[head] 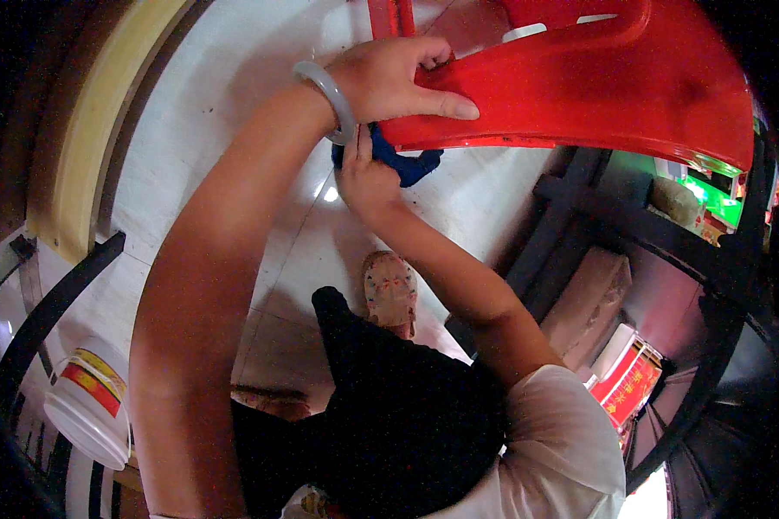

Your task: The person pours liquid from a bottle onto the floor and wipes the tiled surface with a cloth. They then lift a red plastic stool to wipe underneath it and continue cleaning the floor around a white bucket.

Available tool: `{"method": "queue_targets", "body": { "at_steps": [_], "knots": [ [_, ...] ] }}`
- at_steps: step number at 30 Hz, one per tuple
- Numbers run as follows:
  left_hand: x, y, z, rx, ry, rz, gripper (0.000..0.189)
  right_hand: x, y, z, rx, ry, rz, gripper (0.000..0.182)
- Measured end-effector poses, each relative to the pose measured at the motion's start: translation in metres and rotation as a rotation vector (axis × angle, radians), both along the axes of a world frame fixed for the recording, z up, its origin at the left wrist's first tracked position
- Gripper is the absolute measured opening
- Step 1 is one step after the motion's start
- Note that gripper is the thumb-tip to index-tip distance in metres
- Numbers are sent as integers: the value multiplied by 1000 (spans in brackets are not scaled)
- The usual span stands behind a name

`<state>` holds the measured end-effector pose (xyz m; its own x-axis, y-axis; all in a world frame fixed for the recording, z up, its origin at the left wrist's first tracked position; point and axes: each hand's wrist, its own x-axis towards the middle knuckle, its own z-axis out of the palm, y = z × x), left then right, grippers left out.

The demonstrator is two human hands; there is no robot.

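My left hand, with a pale bangle at its wrist, grips the edge of a red plastic chair or stool. Its thumb lies along the near face, and the other fingers curl over the far side. Just below it, my right hand holds a dark blue cloth against the lower corner of the red plastic. Part of the cloth is hidden behind my fingers and the red piece. A slim red leg shows at the top of the view.
Light tiles cover the floor, where my patterned shoe stands. A yellowish wooden piece runs along the left. At lower left is a white bucket. Dark furniture bars and a red box with writing are at right.
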<state>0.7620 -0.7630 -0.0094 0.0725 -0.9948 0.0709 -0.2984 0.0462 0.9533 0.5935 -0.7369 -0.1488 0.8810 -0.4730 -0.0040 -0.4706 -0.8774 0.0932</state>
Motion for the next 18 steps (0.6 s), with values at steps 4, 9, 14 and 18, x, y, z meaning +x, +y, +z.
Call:
{"method": "queue_targets", "body": {
  "at_steps": [4, 9, 14, 18],
  "knots": [
    [-3, -3, 2, -8, -69, 16, 45, 12, -2, -15, -56, -53, -124, 43],
    [2, 1, 0, 10, -39, 4, 45, 3, -11, 4, 90, 148, -31, 28],
    [-3, -2, 3, 0, -67, 67, 60, -83, -38, 43, 335, 267, -61, 32],
    [2, -6, -3, 11, -28, 6, 63, -101, -55, 48, 270, 7, 175, 48]
  ]
}}
